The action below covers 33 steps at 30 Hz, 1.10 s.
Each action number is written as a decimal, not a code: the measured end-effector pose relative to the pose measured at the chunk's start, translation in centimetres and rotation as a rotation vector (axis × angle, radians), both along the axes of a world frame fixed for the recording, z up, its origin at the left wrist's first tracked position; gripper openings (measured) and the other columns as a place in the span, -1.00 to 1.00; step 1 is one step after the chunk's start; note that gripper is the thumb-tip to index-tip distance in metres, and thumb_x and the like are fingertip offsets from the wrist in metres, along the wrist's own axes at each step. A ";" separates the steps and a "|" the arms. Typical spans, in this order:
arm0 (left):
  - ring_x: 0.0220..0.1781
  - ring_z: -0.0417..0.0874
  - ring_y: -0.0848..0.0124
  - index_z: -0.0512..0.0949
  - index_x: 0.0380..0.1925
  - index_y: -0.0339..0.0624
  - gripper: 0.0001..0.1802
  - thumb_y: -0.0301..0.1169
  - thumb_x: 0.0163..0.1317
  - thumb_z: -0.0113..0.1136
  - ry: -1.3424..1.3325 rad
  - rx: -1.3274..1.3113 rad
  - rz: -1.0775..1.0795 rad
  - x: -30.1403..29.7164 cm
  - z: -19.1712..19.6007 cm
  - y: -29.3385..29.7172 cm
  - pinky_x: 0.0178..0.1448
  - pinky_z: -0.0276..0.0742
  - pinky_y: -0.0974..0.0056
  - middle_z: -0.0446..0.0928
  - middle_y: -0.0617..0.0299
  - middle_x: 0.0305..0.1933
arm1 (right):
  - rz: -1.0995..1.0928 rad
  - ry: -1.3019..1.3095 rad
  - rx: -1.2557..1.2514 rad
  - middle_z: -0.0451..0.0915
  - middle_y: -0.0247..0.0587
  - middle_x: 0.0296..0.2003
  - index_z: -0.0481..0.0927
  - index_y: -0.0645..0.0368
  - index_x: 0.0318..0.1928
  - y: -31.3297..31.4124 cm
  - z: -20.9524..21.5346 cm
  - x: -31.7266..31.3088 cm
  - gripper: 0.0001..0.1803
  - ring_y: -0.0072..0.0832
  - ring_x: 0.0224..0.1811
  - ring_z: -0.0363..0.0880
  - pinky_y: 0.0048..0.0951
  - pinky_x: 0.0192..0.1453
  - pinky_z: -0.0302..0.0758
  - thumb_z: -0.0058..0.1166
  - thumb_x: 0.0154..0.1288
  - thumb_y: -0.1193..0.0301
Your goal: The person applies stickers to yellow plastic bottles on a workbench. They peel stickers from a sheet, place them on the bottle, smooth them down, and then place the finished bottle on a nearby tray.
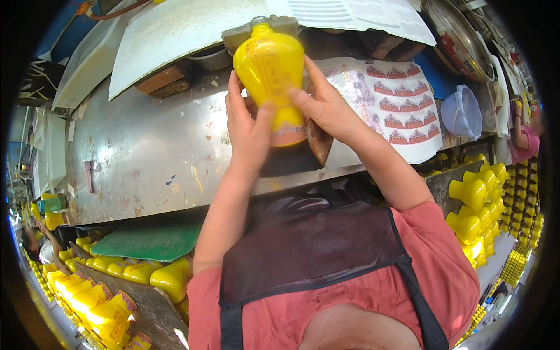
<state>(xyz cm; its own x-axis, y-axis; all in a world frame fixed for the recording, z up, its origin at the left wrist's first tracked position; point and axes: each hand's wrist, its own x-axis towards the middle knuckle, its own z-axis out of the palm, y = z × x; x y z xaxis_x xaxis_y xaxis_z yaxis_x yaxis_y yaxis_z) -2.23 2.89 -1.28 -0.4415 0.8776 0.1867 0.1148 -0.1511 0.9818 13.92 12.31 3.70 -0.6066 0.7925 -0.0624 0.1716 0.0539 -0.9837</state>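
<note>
Step at the bottle: both hands work around the waist of a glossy yellow vase-shaped bottle; it looks to me like smoothing with the thumbs, though blur hides the exact touch.
Next touch: as I judge it, this calls for a steady hold and light, even pressure along the curve.
Left hand: the person's left hand curls about the near-left side, holding the bottle.
Right hand: the right hand holds the opposite side, thumb laid across the front.
Bottle's place: over the scuffed silver metal worktop, neck pointing away beside a rough grey block; I cannot tell its exact tilt.
Bottle's look: broad shoulders, narrow waist, clear glass neck, blurred dark markings, and a pink-and-red patterned band around the foot.
Sheet to the right: a white paper sheet with rows of red scalloped strips lies near the right forearm.
</note>
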 end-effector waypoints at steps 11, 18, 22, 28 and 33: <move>0.13 0.58 0.36 -0.02 0.61 -0.20 -0.07 -0.33 0.36 0.28 -0.224 0.059 -0.114 -0.5 0.3 -0.1 0.27 0.55 0.19 0.26 0.02 0.50 | 0.068 0.043 -0.128 0.39 0.03 0.40 -0.10 0.15 0.64 -0.8 0.2 0.5 -0.04 -0.35 0.23 0.59 -0.32 0.24 0.57 0.19 0.41 0.35; 0.22 0.53 0.35 -0.02 0.59 -0.20 -0.11 -0.31 0.39 0.24 -0.397 0.109 -0.136 -0.4 0.9 -0.3 0.29 0.51 0.22 0.27 0.06 0.46 | 0.047 0.016 -0.096 0.45 0.08 0.36 -0.08 0.17 0.63 -0.3 -0.2 0.4 -0.12 -0.20 0.27 0.58 -0.25 0.31 0.51 0.07 0.51 0.21; 0.21 0.52 0.36 -0.02 0.58 -0.20 -0.10 -0.31 0.39 0.27 -0.296 0.039 -0.077 0.3 1.0 -0.1 0.28 0.51 0.22 0.29 0.08 0.43 | -0.019 -0.048 0.222 0.47 0.22 0.33 -0.02 0.22 0.60 -0.6 -1.2 -0.4 -0.15 0.02 0.37 0.51 -0.19 0.43 0.39 0.06 0.51 0.15; 0.15 0.53 0.37 -0.01 0.58 -0.19 -0.10 -0.37 0.37 0.27 -0.240 0.008 -0.058 0.5 1.0 -0.1 0.28 0.52 0.20 0.31 0.07 0.41 | -0.013 -0.018 0.206 0.46 0.28 0.33 0.00 0.25 0.58 -0.6 -1.6 -0.2 -0.14 0.08 0.39 0.48 -0.18 0.44 0.38 0.07 0.51 0.12; 0.16 0.53 0.38 -0.01 0.59 -0.18 -0.13 -0.38 0.39 0.24 -0.249 0.016 -0.058 0.5 0.9 -0.1 0.29 0.52 0.20 0.32 0.08 0.41 | -0.026 -0.001 0.257 0.44 0.31 0.34 -0.01 0.31 0.58 -0.4 -2.2 -0.3 -0.12 0.10 0.40 0.46 -0.18 0.45 0.37 0.07 0.51 0.12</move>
